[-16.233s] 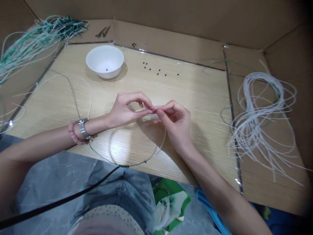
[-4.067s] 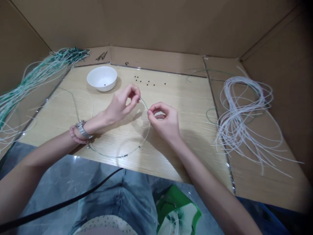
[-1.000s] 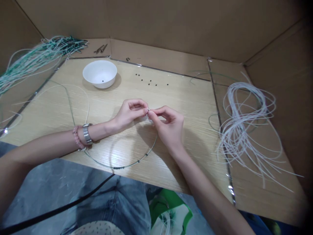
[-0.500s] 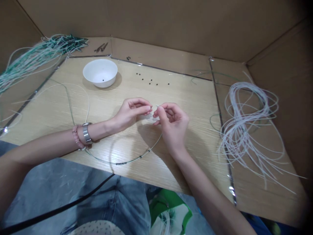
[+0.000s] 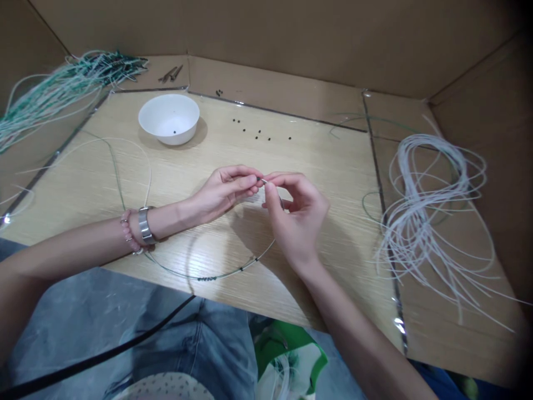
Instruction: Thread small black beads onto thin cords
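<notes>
Between the thumb and finger of my left hand (image 5: 229,189) a tiny black bead (image 5: 259,179) is pinched. My right hand (image 5: 297,214) is closed on the tip of a thin cord (image 5: 265,181), held against the bead. Whether the tip has passed through the hole is too small to tell. From under my right hand the green and white cord (image 5: 227,274) curves down and left along the table, passing beneath my left wrist. Several black beads (image 5: 207,279) sit bunched on it, with two more spaced apart to their right.
A white bowl (image 5: 185,129) with a black bead inside stands at the back left. Several loose black beads (image 5: 259,131) lie beyond my hands. Green and white cords (image 5: 70,83) are piled far left, near metal tools (image 5: 171,74). A white cord bundle (image 5: 416,194) lies right.
My right hand has brought the cord tip left to the bead in my left fingers, closing the gap between the hands. The view has shifted slightly.
</notes>
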### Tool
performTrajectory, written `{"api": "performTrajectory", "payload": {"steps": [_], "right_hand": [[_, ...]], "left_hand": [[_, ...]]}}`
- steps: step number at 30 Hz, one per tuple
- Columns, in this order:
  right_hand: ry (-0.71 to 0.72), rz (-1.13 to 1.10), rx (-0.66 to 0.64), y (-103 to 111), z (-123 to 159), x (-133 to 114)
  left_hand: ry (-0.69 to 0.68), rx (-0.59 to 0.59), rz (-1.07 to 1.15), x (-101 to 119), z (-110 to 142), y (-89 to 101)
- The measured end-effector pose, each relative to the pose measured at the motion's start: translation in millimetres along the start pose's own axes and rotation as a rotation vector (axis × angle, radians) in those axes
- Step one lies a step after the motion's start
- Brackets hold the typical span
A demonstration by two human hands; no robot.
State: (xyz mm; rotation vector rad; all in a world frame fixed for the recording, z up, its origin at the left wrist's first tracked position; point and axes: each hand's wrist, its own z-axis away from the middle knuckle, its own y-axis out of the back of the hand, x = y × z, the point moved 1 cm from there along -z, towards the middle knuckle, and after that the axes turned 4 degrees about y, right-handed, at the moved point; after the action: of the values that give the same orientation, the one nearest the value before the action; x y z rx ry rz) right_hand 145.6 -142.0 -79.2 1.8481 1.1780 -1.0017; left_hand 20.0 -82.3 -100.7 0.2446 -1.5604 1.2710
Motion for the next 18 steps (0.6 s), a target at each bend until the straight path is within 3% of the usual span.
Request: {"api": "performTrajectory", "payload": {"steps": [18], "right_hand": [[0.014, 0.004, -0.012, 0.0, 1.4, 4.5]], "left_hand": [[-0.015, -0.042, 0.046, -0.7, 0.1, -1.5]]}}
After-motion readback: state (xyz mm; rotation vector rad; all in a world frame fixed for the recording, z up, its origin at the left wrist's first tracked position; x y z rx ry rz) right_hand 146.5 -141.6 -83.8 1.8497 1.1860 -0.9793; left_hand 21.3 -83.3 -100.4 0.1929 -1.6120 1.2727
